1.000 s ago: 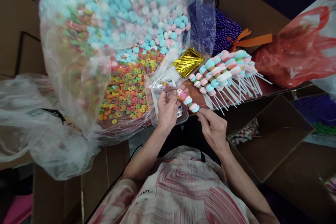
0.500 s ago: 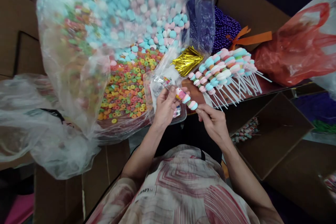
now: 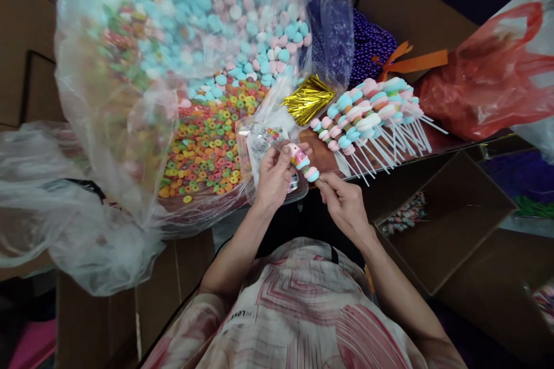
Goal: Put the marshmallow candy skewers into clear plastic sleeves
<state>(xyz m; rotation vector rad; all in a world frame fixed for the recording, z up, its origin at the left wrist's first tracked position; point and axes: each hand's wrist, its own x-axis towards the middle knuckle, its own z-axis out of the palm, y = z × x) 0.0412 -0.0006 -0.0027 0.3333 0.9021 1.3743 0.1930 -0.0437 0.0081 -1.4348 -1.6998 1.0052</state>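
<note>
Between my hands is a candy skewer [image 3: 310, 173] strung with pink, white and blue marshmallows and small gummy pieces. My left hand [image 3: 274, 176] pinches its upper end, where a pink printed wrapper or bag shows. The fingers of my right hand [image 3: 341, 196] are closed at the skewer's lower end; the stick there is mostly hidden. A clear plastic tray [image 3: 251, 155] with small colourful pieces lies beneath my left hand. Just beyond my hands sit a bundle of gold twist ties [image 3: 308, 99] and a pile of finished candy skewers [image 3: 367, 112] with white sticks pointing toward me.
A large clear plastic bag [image 3: 82, 69] lies over marshmallows [image 3: 259, 63] and gummy rings [image 3: 208, 150] on the left. Purple beaded material [image 3: 372, 43] with an orange ribbon and a red plastic bag [image 3: 485, 81] stand at the back right. Below right is an open cardboard box [image 3: 454, 230] holding skewers.
My right hand has moved slightly left, toward my left hand. The lower marshmallows on the skewer have shifted left with it, while my left hand stays nearly in place.
</note>
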